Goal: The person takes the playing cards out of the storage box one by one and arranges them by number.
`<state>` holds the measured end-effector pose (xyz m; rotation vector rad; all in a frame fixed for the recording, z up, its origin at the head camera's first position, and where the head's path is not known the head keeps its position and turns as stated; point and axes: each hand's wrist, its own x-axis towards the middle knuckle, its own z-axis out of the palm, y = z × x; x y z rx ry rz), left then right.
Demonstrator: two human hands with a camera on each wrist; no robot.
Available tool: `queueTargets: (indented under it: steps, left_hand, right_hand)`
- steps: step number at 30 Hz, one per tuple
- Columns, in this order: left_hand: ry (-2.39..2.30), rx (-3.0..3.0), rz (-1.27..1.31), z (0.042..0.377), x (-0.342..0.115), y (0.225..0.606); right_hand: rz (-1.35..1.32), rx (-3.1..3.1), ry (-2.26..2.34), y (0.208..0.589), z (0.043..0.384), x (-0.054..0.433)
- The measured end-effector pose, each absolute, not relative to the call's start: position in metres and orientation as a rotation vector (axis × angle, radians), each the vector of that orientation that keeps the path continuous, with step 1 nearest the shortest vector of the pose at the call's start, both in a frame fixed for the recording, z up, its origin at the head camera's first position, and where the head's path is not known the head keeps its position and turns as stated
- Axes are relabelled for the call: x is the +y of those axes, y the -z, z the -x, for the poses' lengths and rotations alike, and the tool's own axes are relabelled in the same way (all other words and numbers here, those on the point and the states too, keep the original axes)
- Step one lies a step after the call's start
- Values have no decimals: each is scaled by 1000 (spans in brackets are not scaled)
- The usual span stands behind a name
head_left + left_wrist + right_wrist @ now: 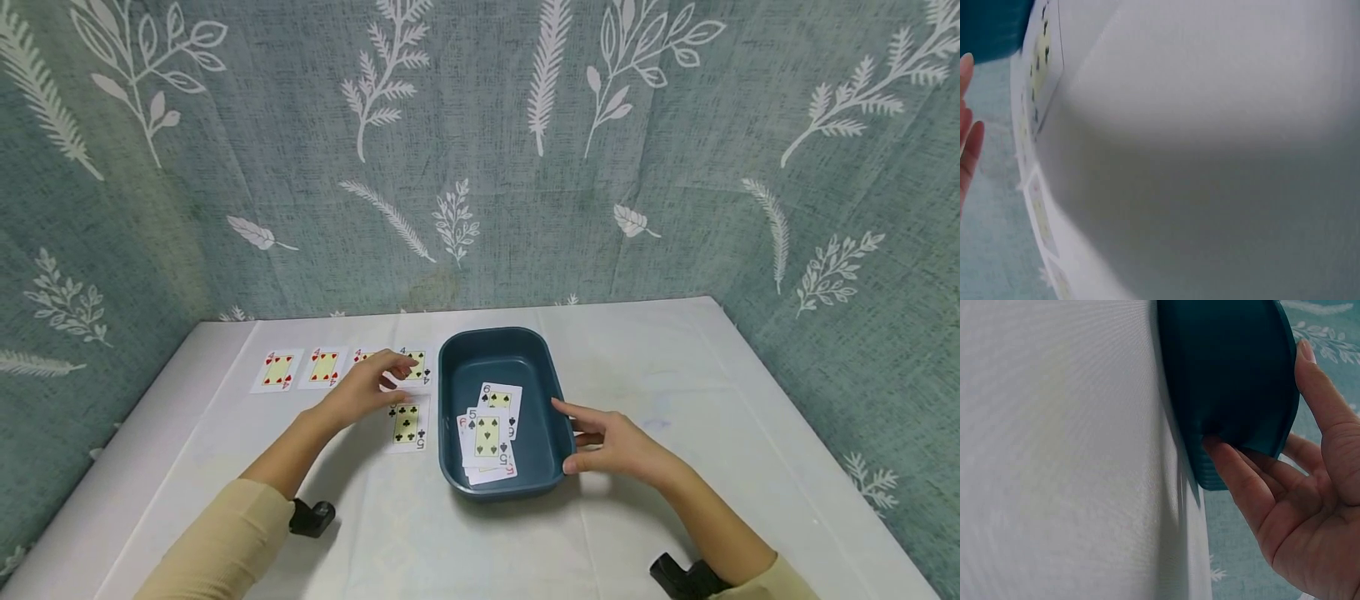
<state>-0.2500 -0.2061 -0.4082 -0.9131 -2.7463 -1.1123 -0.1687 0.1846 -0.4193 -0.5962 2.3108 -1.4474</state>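
My left hand (367, 382) is held over the cards, its fingers apart and gripping nothing. The thumb overlaps the top of a five of clubs (407, 427), and the forefinger overlaps a black four (417, 375) behind it. Only the fingertips (967, 150) show in the left wrist view. My right hand (618, 450) touches the right side of a dark blue tray (506, 342). In the right wrist view, the thumb meets the rim while other fingers (1241, 481) lie against the outer wall. Inside the tray, a five of spades (486, 442) overlaps a six of spades (501, 396) and red cards.
Left of the black four, a row holds two red fours, one at the end (277, 371) and one beside it (324, 367), plus another red card (362, 355) partly behind my left hand. A leaf-patterned cloth (495, 208) hangs behind the white table (660, 375).
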Motion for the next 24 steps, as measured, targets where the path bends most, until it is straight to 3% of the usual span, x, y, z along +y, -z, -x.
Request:
queueTargets:
  steps: [24]
  left_hand:
    - [1146,-2694,1186,245,-152,387]
  right_hand:
    - [585,2309,1451,419,169,184]
